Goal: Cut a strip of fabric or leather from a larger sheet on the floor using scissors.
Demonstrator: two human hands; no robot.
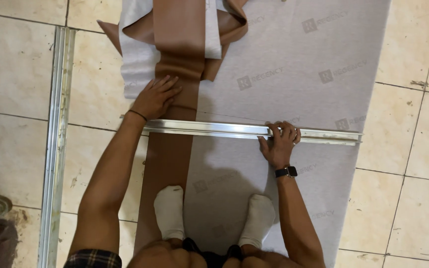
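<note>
Floor [16, 79]: pale tiles, stained in places, carrying everything here.
Grey sheet [314, 79]: a wide grey-backed sheet spread flat across the tiles, the person's socked feet [170, 211] planted on its near end.
Brown strip [167, 164]: a long brown band running down the sheet's left part, bunched into loose folds at the far end; those folds could drag it askew if it shifts.
Metal bar [224, 130]: a long pale metal straightedge lying crosswise over strip and sheet, pinned from both ends.
Spare rail [55, 149]: a second metal length along the tiles at left, well apart, not in the way.
Left hand [156, 98]: fingers spread flat, pressing the brown strip just beyond the bar; no closed grip.
Right hand [280, 141]: fingers curled over the bar, clamped on it.
Risk: I'd say uneven pressure lets the bar pivot or slide, and the strip creep beneath it.
</note>
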